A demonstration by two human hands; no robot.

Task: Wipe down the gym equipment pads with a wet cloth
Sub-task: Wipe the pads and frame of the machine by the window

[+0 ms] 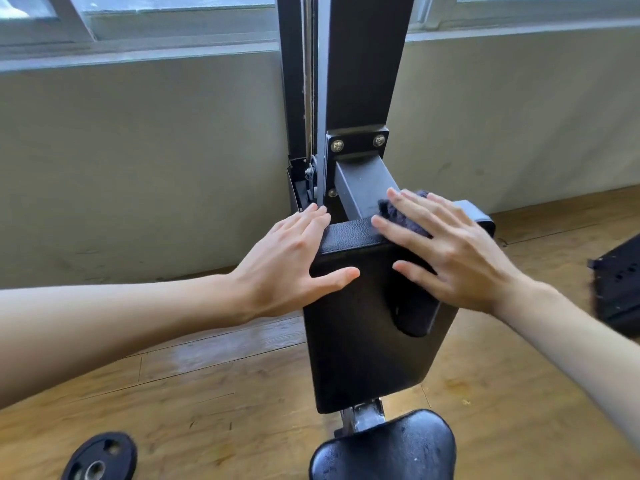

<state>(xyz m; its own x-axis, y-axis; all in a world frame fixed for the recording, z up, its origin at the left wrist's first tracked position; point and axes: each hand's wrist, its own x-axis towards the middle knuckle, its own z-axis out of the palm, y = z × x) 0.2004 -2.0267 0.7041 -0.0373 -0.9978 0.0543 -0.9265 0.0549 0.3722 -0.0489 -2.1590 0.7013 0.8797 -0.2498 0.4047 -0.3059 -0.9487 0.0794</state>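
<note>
A black padded backrest (367,344) stands in the middle, bolted to a dark steel frame (360,81). My left hand (287,265) lies flat with straight fingers on the pad's upper left corner, thumb across its front face. My right hand (446,251) presses a dark grey cloth (401,216) flat against the pad's top right corner; the cloth shows only past my fingertips. A second black seat pad (384,448) sits at the bottom, below the backrest.
A black weight plate (100,457) lies on the wooden floor at the bottom left. Another black metal part (620,289) sits at the right edge. A grey wall (138,161) with windows above runs behind the machine.
</note>
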